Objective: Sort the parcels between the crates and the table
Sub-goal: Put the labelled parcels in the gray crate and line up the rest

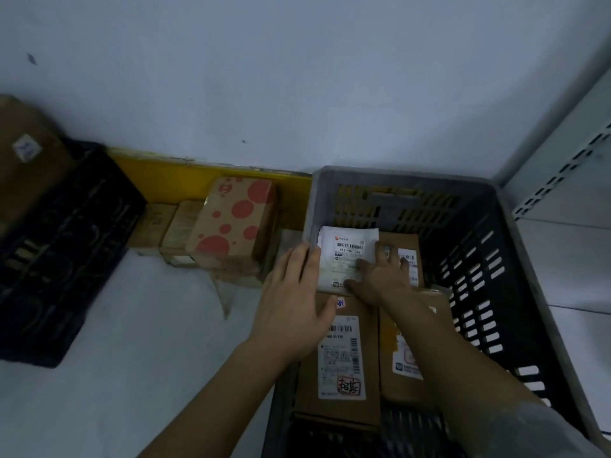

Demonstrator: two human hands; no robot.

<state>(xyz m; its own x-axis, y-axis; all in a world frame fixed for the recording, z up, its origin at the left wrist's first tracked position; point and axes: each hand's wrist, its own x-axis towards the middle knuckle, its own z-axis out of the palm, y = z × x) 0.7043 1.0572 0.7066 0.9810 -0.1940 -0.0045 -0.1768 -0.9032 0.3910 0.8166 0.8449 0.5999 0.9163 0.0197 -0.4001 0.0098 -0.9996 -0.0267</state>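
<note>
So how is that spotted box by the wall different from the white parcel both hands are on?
The spotted box is brown cardboard with red dots; the white parcel is pale and mostly covered by a barcode label. The spotted box sits on the table outside the grey crate; the white parcel lies inside it, on top of brown boxes. Nobody touches the spotted box, while the left hand and right hand rest on the white parcel. Both lie flat.

The slotted grey plastic crate (pixel 476 246) I'm digging in looks matt and scuffed. Brown cardboard boxes (pixel 337 358) inside wear glossy white paper labels. The red-dotted cardboard box (pixel 234 219) looks smooth, the black plastic crate (pixel 56 246) dull.
</note>
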